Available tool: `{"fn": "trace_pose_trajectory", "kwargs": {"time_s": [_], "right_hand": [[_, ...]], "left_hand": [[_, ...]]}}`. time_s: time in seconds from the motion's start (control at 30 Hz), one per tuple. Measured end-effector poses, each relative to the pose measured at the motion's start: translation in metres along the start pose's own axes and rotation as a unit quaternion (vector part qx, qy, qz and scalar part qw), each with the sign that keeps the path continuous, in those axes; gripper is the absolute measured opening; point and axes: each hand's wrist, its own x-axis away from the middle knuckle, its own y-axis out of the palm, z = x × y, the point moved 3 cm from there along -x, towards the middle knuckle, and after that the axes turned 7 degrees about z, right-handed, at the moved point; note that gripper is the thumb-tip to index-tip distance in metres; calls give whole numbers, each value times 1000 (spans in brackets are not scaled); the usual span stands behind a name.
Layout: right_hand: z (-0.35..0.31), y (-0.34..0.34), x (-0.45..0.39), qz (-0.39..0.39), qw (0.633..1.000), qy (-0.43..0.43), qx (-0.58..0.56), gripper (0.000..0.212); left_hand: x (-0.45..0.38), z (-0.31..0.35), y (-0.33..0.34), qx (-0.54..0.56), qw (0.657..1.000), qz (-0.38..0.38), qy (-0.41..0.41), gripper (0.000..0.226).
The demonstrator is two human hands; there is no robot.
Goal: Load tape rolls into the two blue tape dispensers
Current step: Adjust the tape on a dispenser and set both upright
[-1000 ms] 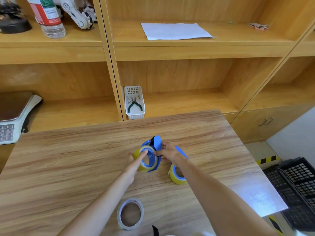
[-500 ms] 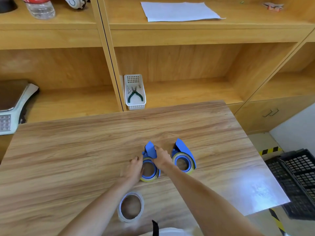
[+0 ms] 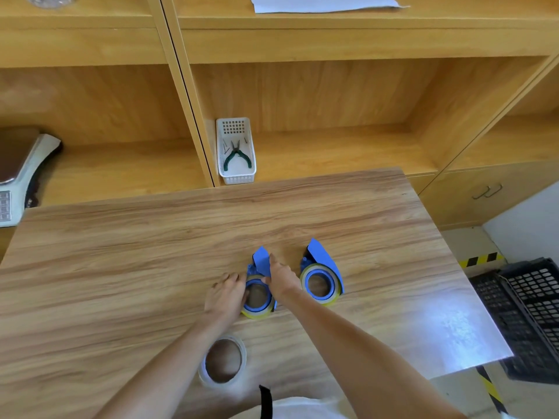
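Two blue tape dispensers lie flat on the wooden table (image 3: pixel 121 255), each with a yellowish tape roll seated in it. The left dispenser (image 3: pixel 260 263) lies between my hands. My left hand (image 3: pixel 225 297) rests against the left side of its roll (image 3: pixel 257 311). My right hand (image 3: pixel 281 278) grips the dispenser from the right, fingers near its blue flap. The right dispenser (image 3: pixel 322 258) with its roll (image 3: pixel 320 284) lies free beside my right wrist. A clear spare tape roll (image 3: pixel 222 362) lies near the table's front edge, partly under my left forearm.
A white basket with green pliers (image 3: pixel 236 152) stands on the shelf behind the table. A scale (image 3: pixel 18 173) sits on the shelf at left. Black crates (image 3: pixel 526 316) stand on the floor at right. A paper sheet (image 3: pixel 320 1) lies on the upper shelf.
The left dispenser was held upright above the table a second ago; now it lies flat with its roll in it. Both hands stay on it. The camera has tilted downward.
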Motion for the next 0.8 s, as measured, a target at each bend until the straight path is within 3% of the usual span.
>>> {"fn": "trace_pose_trajectory", "kwargs": {"time_s": [0.1,0.2,0.4,0.5,0.8], "right_hand": [[3,-5,1,-4,1000,-3,-2,60],[12,-16,0,5,1000,-7,-28,44],[37,-56,-6,95,992,-86,-18,39],[59,-69,-7,132,981,-136,43,54],[126,-72,-5,-34,993,-90,73,91]], "left_hand": [[2,3,-7,57,998,35,-20,35],[3,10,-21,148,980,131,-37,31],[-14,47,-39,209,954,213,37,36],[-23,74,-37,194,956,207,77,40],[-30,132,4,82,991,96,53,59]]}}
